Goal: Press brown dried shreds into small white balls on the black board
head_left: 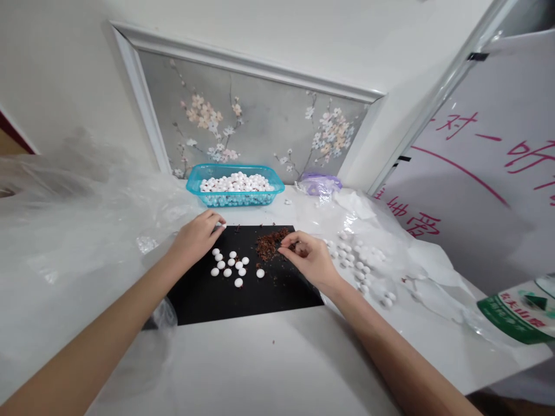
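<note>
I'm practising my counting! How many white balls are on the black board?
12 white balls on the black board: eleven bunched together, one nearer the brown crumbs. The right hand may hide more.

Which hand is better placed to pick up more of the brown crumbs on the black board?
Likely the right hand: its fingers touch the edge of the brown crumbs, while the left hand sits farther off, beside the white balls.

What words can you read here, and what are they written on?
"对一": pink handwriting on the white board.
"听": pink, beside it, with more cut off at the picture's edge.
Lower pink writing on the board: too blurred to read.
"农夫山泉", it seems, though blurry: on the green label of the plastic bottle.
</note>
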Action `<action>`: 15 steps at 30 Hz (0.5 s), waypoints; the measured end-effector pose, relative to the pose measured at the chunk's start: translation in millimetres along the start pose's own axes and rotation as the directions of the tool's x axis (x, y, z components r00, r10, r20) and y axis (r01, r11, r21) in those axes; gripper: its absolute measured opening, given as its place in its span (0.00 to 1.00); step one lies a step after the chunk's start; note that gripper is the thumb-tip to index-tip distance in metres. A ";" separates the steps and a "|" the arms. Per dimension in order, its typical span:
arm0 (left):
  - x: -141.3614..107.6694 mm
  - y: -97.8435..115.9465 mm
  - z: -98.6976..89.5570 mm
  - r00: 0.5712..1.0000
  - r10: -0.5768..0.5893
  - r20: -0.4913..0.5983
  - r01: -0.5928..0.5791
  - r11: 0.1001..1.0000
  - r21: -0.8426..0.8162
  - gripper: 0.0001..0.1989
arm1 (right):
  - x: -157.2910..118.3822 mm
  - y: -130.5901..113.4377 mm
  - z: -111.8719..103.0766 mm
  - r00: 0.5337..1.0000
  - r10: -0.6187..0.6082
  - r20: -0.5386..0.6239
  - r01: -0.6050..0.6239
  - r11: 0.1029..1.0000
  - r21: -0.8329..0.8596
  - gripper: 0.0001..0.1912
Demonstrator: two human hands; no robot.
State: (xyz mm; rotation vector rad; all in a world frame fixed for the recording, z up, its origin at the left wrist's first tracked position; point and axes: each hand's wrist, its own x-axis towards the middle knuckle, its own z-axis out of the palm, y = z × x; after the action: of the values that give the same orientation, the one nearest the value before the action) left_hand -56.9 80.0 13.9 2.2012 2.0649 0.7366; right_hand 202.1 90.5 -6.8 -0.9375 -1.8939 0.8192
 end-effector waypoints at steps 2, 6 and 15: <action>-8.8 10.9 -2.9 0.997 -0.055 -0.049 0.048 0.991 -0.122 0.13 | -1.3 -3.5 0.5 0.999 -0.044 -0.023 0.045 0.999 0.015 0.08; -45.5 47.1 -1.6 0.943 -0.322 0.089 0.285 0.634 -0.719 0.18 | -11.8 -13.6 8.0 0.981 -0.153 -0.116 0.146 0.987 -0.063 0.07; -94.2 84.8 15.8 0.810 -0.327 0.487 0.529 0.049 -0.847 0.10 | -40.4 -24.8 30.0 0.962 -0.263 -0.071 0.257 0.963 -0.079 0.10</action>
State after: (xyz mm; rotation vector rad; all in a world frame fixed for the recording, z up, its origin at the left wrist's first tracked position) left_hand 27.6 -14.8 -0.7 0.7505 1.2633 1.2197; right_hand 182.8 38.5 -15.5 -0.7301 -1.9340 0.5541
